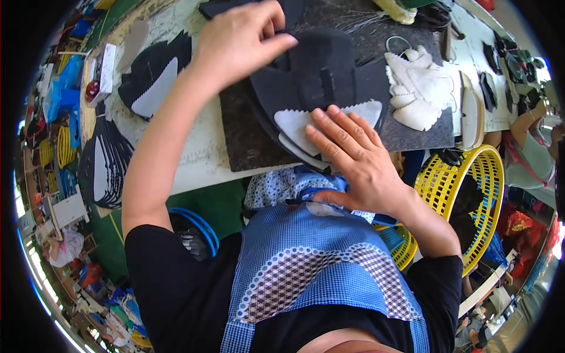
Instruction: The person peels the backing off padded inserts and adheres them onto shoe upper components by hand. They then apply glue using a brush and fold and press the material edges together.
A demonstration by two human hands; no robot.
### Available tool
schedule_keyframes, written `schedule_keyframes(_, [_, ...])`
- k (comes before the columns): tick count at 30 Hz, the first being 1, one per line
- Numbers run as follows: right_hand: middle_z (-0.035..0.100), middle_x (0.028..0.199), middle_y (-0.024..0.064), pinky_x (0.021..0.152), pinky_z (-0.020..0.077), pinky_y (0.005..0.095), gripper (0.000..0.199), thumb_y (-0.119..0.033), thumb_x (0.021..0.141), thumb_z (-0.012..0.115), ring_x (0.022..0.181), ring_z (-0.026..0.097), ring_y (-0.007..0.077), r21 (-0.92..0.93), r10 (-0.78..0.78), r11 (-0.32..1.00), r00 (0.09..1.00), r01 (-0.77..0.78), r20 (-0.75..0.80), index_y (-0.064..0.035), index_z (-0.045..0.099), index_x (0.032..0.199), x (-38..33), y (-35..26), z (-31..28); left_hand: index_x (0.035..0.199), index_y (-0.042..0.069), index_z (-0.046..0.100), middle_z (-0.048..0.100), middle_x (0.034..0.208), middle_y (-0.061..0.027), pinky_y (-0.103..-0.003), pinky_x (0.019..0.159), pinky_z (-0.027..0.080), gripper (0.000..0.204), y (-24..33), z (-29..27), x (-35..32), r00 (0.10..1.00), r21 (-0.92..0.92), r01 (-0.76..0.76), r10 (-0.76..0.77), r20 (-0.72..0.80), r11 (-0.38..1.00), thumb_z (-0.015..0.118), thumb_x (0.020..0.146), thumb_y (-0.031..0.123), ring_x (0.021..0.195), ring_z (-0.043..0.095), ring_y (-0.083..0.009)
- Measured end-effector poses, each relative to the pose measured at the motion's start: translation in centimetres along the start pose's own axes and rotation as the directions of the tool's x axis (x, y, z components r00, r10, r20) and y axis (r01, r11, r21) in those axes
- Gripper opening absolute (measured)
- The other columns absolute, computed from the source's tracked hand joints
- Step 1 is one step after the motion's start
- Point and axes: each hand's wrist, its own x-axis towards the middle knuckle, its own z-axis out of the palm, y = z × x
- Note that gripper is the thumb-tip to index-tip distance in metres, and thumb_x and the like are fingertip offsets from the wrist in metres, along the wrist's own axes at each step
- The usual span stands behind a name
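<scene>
My right hand (359, 167) lies flat, fingers stretched, on a pale grey piece with a serrated edge (294, 125). That piece rests across the near end of a black shoe-upper piece (303, 73), which seems to lie on further black layers. Above its far left edge is my left hand (238, 44), fingers bent and thumb held apart, with nothing visible between them. Just beyond it are more black pieces (291, 12); whether the fingertips touch them is hidden. Under the work is a dark board (238, 144).
A pile of white serrated pieces (418, 88) sits right on the board. Stacks of black pieces with grey patches (156, 82) (103, 165) lie at left. A yellow basket (494, 200) stands at right. Another person's arm (527, 120) shows at far right.
</scene>
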Motion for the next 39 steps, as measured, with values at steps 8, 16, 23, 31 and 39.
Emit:
schedule_keyframes(8, [0.071, 0.094, 0.0090, 0.078, 0.0517, 0.0302, 0.029, -0.024, 0.088, 0.069, 0.082, 0.066, 0.0176, 0.435, 0.683, 0.730, 0.541, -0.527, -0.490, -0.0011, 0.069, 0.106, -5.9, 14.2, -4.4, 0.113, 0.011, 0.067, 0.063, 0.127, -0.0091, -0.036, 0.098, 0.048, 0.024, -8.2, 3.3, 2.3, 0.984, 0.009, -0.175, 0.175, 0.021, 0.984, 0.060, 0.094, 0.024, 0.122, 0.057, -0.0256])
schedule_keyframes(16, [0.057, 0.121, 0.0230, 0.099, 0.0438, 0.0431, 0.073, -0.050, 0.071, 0.079, 0.114, 0.055, 0.0364, 0.287, 0.862, 0.505, 0.460, -0.814, -0.213, 0.0021, 0.062, 0.120, -6.1, 22.1, -6.4, 0.105, 0.000, 0.070, 0.073, 0.102, -0.0113, -0.031, 0.077, 0.057, 0.022, 6.1, -3.0, -3.7, 0.770, 0.161, -0.573, 0.595, -0.231, 0.803, 0.058, 0.087, -0.001, 0.092, 0.072, -0.0248])
schedule_keyframes(23, [0.065, 0.108, 0.0198, 0.082, 0.0521, 0.0375, 0.060, -0.031, 0.072, 0.084, 0.095, 0.066, 0.0283, 0.256, 0.590, 0.732, 0.398, -0.632, -0.703, 0.0019, 0.058, 0.115, -5.2, 19.4, -3.6, 0.098, 0.004, 0.070, 0.072, 0.105, -0.0094, -0.035, 0.075, 0.054, 0.029, 8.5, 0.1, -9.2, 0.902, -0.232, -0.411, 0.430, 0.036, 0.882, 0.079, 0.074, 0.018, 0.096, 0.070, -0.0253])
schedule_keyframes(31, [0.069, 0.093, 0.0057, 0.075, 0.0528, 0.0254, 0.035, -0.023, 0.090, 0.068, 0.086, 0.065, 0.0128, 0.960, 0.893, 0.267, 0.397, -0.083, -0.214, 0.0011, 0.063, 0.115, -7.1, 21.1, -7.7, 0.104, 0.003, 0.069, 0.071, 0.100, -0.0114, -0.037, 0.078, 0.055, 0.033, 9.6, -0.7, -5.8, 0.899, -0.403, -0.323, 0.411, 0.153, 0.856, 0.079, 0.075, 0.015, 0.093, 0.069, -0.0293])
schedule_keyframes(39, [0.061, 0.082, 0.0086, 0.068, 0.0478, 0.0288, 0.019, -0.006, 0.078, 0.075, 0.074, 0.059, 0.0182, 0.223, 0.038, 0.958, 0.688, 0.182, -0.725, 0.0003, 0.063, 0.090, -1.6, 3.4, -8.1, 0.124, -0.001, 0.056, 0.051, 0.138, -0.0176, -0.027, 0.079, 0.057, 0.042, 15.4, -2.2, -1.6, 0.993, -0.884, -0.061, 0.117, -0.007, 0.464, 0.071, 0.089, 0.016, 0.116, 0.059, -0.0229])
